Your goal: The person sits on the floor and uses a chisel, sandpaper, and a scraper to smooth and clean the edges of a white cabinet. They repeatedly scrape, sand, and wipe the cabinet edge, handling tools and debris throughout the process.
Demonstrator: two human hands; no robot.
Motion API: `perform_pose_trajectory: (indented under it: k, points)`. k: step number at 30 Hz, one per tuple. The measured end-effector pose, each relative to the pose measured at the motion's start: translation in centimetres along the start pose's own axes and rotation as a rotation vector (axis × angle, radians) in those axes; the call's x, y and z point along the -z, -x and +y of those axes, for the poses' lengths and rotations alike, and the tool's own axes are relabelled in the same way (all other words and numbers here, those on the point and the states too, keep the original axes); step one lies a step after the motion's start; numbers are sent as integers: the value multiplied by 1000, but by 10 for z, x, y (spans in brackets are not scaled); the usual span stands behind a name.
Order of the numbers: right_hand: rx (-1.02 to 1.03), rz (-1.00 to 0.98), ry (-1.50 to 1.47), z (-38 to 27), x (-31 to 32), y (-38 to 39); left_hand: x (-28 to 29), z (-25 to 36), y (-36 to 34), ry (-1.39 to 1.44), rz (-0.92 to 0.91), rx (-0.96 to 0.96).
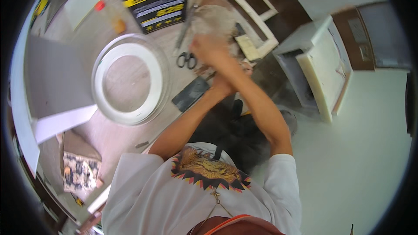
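Work table (119, 139) largest: pale top, spread out ahead and to my left. White box (328, 56) to my right, open on one side, set at a tilt in this view. White ring (100, 82) lies flat on the table, left of both my hands, a clear rim round it. Black container (159, 6) with a yellow band stands beyond the ring.

My right hand (210, 48) reaches forward and left, its forearm crossing over my left wrist area. Motion-blurred; fingers look curled in, but how tightly, or round what, I cannot tell. My left hand (224, 86) is partly covered by that forearm; its opening and any hold cannot be told.

Dark grey rectangular pad (191, 94) just beside the left hand, on its left; contact unclear. Pale yellow block (247, 47) to the right of the right hand, apart from it. Scissors (187, 61), black-handled, lie just left of the right hand.
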State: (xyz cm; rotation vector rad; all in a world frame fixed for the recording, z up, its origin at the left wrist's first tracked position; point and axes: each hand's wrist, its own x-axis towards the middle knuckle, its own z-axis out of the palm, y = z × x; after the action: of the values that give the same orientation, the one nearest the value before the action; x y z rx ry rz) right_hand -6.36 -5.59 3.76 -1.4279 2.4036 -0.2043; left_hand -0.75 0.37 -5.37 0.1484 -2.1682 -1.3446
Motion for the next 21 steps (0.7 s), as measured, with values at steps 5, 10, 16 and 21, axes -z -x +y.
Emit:
perform_pose_trajectory:
  k: [5, 10, 16, 21]
  points:
    - [-56, -70, 105, -10, -28, 11, 10, 26, -11, 50, -27, 46]
    - [-55, 23, 267, -1, -34, 15, 15, 37, -16, 38, -116, 119]
    - [-48, 62, 112, 10, -42, 18, 11, 28, -10, 29, -80, 79]
    - [14, 32, 102, 0, -27, 32, 9, 25, -9, 4, -24, 7]
